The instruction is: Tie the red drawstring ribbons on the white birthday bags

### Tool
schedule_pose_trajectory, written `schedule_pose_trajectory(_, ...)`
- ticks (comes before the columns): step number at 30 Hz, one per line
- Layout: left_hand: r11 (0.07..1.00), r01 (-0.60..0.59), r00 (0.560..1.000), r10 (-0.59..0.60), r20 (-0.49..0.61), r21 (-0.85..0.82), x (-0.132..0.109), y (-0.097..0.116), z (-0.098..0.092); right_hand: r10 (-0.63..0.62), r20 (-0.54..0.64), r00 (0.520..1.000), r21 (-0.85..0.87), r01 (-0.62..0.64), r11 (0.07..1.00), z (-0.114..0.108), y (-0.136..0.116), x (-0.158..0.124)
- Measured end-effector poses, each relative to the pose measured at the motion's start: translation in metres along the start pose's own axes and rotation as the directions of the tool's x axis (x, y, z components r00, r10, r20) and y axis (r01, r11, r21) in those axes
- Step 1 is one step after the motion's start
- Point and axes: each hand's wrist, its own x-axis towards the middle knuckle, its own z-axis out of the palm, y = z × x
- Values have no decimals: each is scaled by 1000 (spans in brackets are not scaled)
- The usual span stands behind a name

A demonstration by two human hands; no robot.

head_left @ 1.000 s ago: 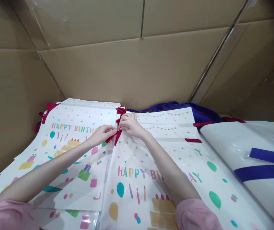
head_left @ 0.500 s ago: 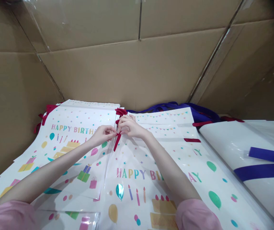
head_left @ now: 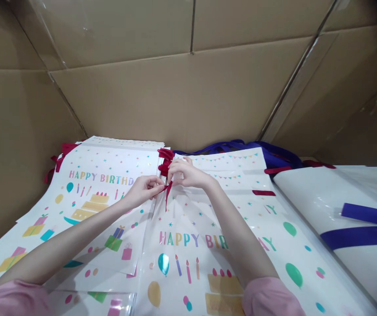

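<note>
My left hand [head_left: 147,188] pinches one part of a dark red ribbon [head_left: 168,195] between thumb and fingertips. Close beside it, my right hand [head_left: 188,172] is closed on the same ribbon, one end of which hangs down between the hands. The ribbon is at the upper left edge of a glossy white bag [head_left: 182,219] printed "HAPPY BIRTHDAY" with balloons, candles and a cake. Just behind my right hand, more red ribbon loops [head_left: 165,153] stick up. How the ribbon is looped is partly hidden by my fingers.
A stack of matching printed bags [head_left: 99,153] lies to the left, with red ribbon [head_left: 66,151] at its far corner. To the right is a white bag [head_left: 307,188] with blue ribbon [head_left: 360,235]. Cardboard walls [head_left: 182,101] rise behind and at both sides.
Both hands have shifted slightly to the right with the ribbon. The hanging end now points almost straight down, and more of the red loops shows behind my right hand.
</note>
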Motion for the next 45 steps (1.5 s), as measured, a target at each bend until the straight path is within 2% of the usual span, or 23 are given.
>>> schedule_pose_trajectory(2,996,-27,999,28,-18,84,-2,-1,-2,10,6,1000,13,-10,1000,3,1,1)
schedule_pose_trajectory(4,969,-107,992,119,-39,221,-6,-1,-3,23,6,1000,23,-23,999,7,3,3)
schedule_pose_trajectory(7,861,-271,953,304,-8,431,-12,-1,-3,27,-11,1000,17,-26,1000,12,6,5)
schedule_pose_trajectory(9,774,-331,927,374,33,540,-15,-1,-1,20,-28,999,2,-20,1000,16,8,7)
schedule_pose_trajectory(15,563,-355,898,427,104,746,-12,-12,4,-3,-82,997,-5,3,1000,26,9,10)
schedule_pose_trajectory(18,514,-350,890,443,107,783,-7,-20,5,-4,-100,995,-2,4,1000,28,7,12)
schedule_pose_trajectory(20,542,-348,888,452,83,765,-4,-24,5,2,-110,994,-6,-3,1000,29,6,12)
schedule_pose_trajectory(26,780,-347,904,427,-37,521,1,-27,4,-10,-145,989,-27,6,1000,31,6,15)
schedule_pose_trajectory(31,878,-280,931,347,-112,388,1,-30,0,29,-286,958,-16,-35,999,28,2,8)
schedule_pose_trajectory(33,914,-236,944,296,-145,331,0,-35,-2,77,-293,953,-32,-91,995,26,1,-4)
schedule_pose_trajectory(36,967,-177,960,210,-184,181,-3,-47,-4,201,-157,967,-72,-214,974,25,3,-35)
schedule_pose_trajectory(38,986,-146,964,159,-212,79,-5,-56,-5,329,-2,944,-107,-328,939,29,7,-62)
schedule_pose_trajectory(41,994,-111,961,104,-258,-12,-6,-66,-6,510,219,832,-167,-483,859,37,12,-102)
schedule_pose_trajectory(43,994,-95,958,78,-276,-49,-6,-68,-6,566,298,769,-203,-529,824,42,13,-123)
schedule_pose_trajectory(45,993,-82,957,55,-284,-84,-6,-67,-5,588,337,735,-229,-542,809,45,10,-136)
